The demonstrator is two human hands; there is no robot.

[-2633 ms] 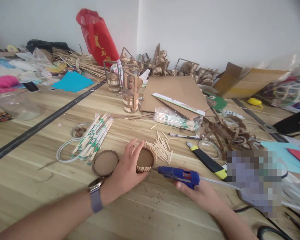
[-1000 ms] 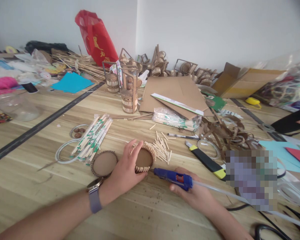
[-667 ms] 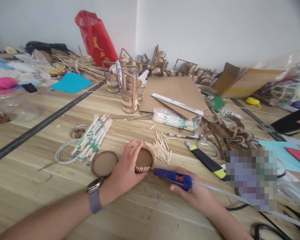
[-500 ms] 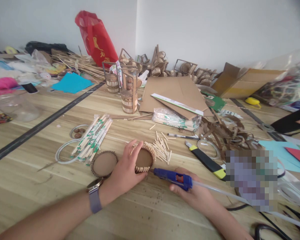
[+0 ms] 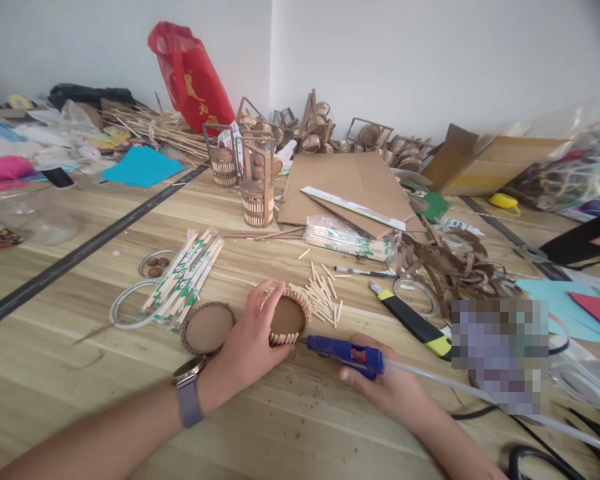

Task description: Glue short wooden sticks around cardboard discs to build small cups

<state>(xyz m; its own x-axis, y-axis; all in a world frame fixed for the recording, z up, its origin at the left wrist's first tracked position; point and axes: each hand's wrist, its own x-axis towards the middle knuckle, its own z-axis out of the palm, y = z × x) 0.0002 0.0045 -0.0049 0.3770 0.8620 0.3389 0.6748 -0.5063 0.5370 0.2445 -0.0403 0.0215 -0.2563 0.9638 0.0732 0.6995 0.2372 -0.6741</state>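
My left hand [image 5: 253, 330] grips a round cardboard tray [image 5: 289, 317] by its near left side, thumb in front and fingers over the far side. Short wooden sticks line the tray's outer wall. In my right hand [image 5: 387, 377] is a blue hot glue gun [image 5: 347, 353] with a long clear glue stick in its back. Its nozzle points left at the tray's near right edge, close to my left thumb; whether it touches I cannot tell. A second cardboard ring with a base [image 5: 209, 327] lies left of my left hand. Loose short sticks [image 5: 320, 297] lie just behind the tray.
Packs of wrapped chopsticks [image 5: 185, 277], a tape roll [image 5: 130, 303] and a box cutter [image 5: 410, 322] lie around my hands. Farther back are cardboard sheets [image 5: 345, 177], small stick-covered buckets with handles [image 5: 258, 200] and a red bag [image 5: 193, 80]. Curled brown strips [image 5: 445, 267] lie at right.
Almost nothing differs. The whole view has shifted very slightly; both hands, the tray and the glue gun keep their places relative to each other.
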